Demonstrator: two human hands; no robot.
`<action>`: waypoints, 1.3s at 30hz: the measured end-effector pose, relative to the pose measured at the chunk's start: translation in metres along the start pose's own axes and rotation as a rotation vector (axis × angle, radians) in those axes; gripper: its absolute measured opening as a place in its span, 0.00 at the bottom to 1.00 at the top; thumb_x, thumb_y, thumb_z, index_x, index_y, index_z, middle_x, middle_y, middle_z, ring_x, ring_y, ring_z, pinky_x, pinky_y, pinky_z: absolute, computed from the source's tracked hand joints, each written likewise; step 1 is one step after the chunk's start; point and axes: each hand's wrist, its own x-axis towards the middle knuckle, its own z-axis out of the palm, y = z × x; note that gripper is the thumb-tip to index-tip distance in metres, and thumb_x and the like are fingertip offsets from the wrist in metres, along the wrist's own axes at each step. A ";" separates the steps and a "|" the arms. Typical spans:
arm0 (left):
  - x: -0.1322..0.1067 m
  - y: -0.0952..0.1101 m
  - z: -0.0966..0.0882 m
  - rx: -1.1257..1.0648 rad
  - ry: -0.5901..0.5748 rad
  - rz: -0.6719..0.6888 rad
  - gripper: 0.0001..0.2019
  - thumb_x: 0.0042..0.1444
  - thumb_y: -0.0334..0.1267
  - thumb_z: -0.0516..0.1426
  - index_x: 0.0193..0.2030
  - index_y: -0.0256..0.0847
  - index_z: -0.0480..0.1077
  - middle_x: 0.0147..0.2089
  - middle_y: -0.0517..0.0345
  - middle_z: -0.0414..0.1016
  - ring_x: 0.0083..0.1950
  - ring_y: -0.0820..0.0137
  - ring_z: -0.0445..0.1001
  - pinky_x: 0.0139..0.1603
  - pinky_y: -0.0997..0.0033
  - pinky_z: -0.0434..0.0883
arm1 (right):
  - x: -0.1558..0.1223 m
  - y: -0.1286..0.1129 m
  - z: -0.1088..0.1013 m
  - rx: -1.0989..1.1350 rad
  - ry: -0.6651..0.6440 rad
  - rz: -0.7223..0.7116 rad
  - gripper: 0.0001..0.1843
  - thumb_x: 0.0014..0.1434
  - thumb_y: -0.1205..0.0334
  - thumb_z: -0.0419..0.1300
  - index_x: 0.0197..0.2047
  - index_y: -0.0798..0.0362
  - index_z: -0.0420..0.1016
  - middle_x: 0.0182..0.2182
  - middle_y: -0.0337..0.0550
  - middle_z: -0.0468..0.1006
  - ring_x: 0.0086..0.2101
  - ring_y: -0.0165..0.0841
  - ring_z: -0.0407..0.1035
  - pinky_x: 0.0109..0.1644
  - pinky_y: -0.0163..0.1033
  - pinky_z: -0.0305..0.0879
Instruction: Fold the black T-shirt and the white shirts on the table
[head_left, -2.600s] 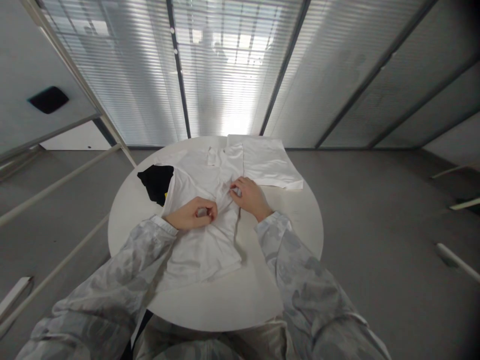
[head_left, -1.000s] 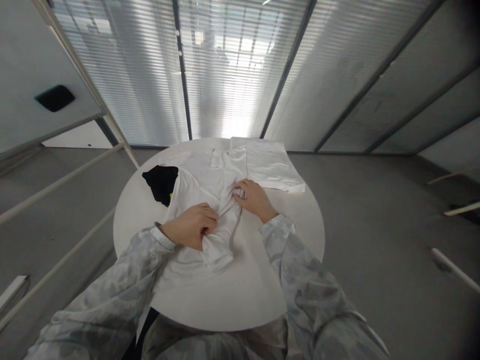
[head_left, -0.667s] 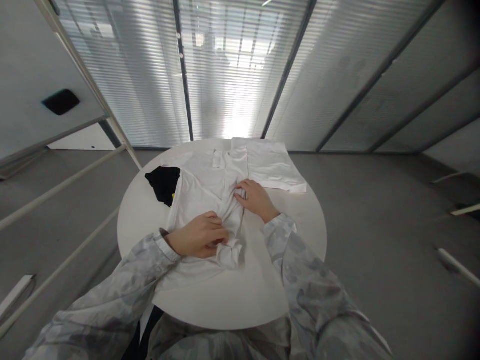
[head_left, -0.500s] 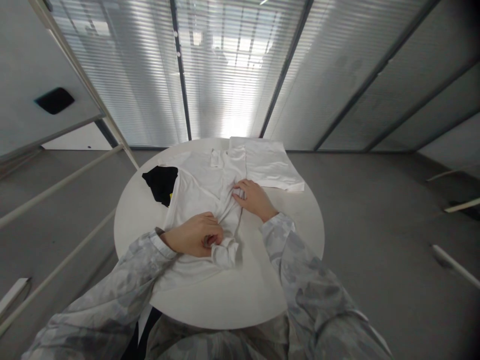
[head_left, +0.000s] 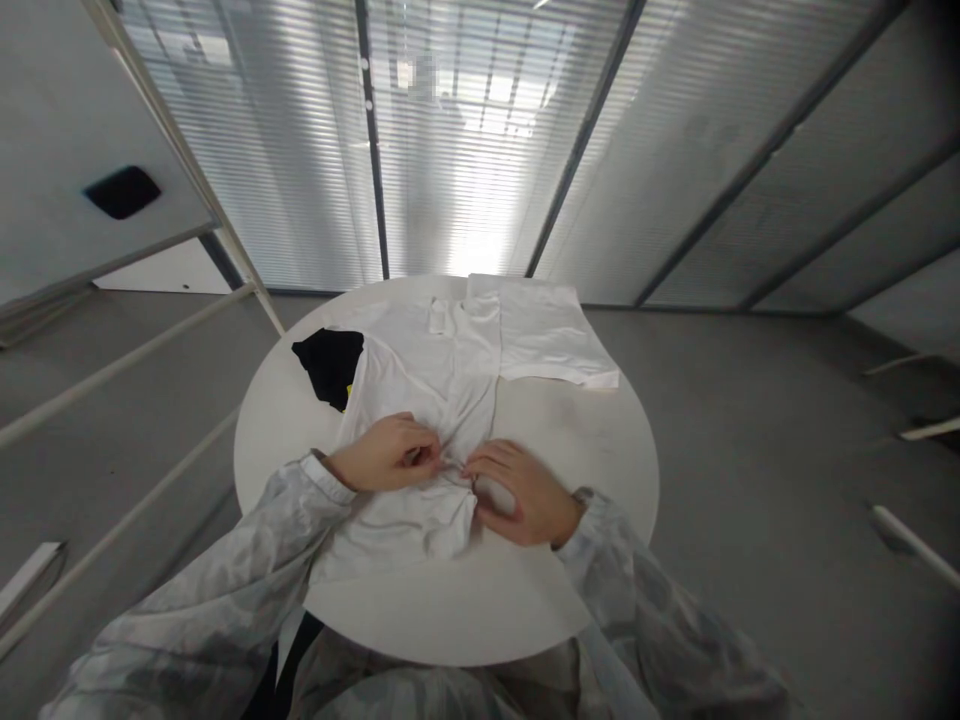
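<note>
A white shirt [head_left: 420, 380] lies partly folded on a round white table [head_left: 600, 460]. My left hand [head_left: 386, 455] is closed on a bunched fold of the shirt near its middle. My right hand [head_left: 517, 490] sits just to the right of it, fingers curled and pinching the shirt's right edge. The two hands nearly touch. The shirt's lower part lies rumpled under my left forearm.
A folded white garment [head_left: 551, 335] rests at the table's far right. A black cloth [head_left: 328, 362] with a yellow spot lies at the left, partly under the shirt. Glass walls with blinds stand behind. White rails run along the left.
My right hand has come from the shirt's upper middle down toward me, beside my left hand. The left hand has stayed closed on the fold, and the shirt's lower edge has flattened out.
</note>
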 end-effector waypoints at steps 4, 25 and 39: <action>0.002 -0.004 0.012 0.233 0.121 -0.210 0.23 0.68 0.58 0.63 0.29 0.42 0.71 0.25 0.62 0.75 0.28 0.69 0.70 0.49 0.62 0.66 | -0.008 -0.015 0.008 -0.067 0.017 0.062 0.29 0.57 0.50 0.76 0.57 0.48 0.75 0.53 0.51 0.79 0.53 0.49 0.71 0.62 0.59 0.69; 0.008 -0.008 0.022 -0.024 0.195 -0.183 0.12 0.71 0.49 0.62 0.43 0.43 0.77 0.33 0.60 0.81 0.34 0.68 0.78 0.48 0.65 0.70 | -0.041 -0.041 0.009 0.001 0.010 -0.099 0.11 0.57 0.55 0.65 0.31 0.44 0.65 0.31 0.39 0.76 0.38 0.40 0.72 0.68 0.63 0.66; 0.009 -0.002 0.021 -0.100 0.066 0.012 0.16 0.69 0.48 0.64 0.33 0.41 0.71 0.30 0.63 0.76 0.32 0.73 0.72 0.46 0.67 0.67 | 0.039 0.071 -0.006 -0.422 0.153 0.310 0.27 0.72 0.53 0.64 0.70 0.51 0.72 0.69 0.58 0.74 0.68 0.51 0.69 0.74 0.61 0.65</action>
